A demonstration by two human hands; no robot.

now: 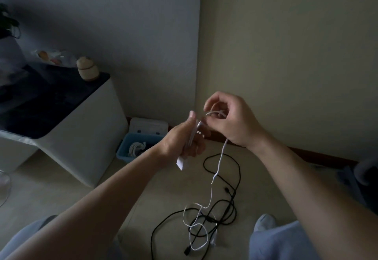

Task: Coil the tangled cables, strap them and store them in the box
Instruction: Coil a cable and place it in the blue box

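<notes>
White cable (217, 169) | hangs lengthwise down to near floor (163, 188), crossing black cable (237, 169) | left hand (184, 139) grips wound end | right hand (229, 118) pinches strand, nearer slack

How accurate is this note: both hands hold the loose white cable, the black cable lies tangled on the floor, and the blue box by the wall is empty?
The blue box is not empty: the head view shows a coiled white cable inside it. Otherwise, the left hand and right hand hold the loose white cable, and the black cable lies tangled on the floor.
</notes>
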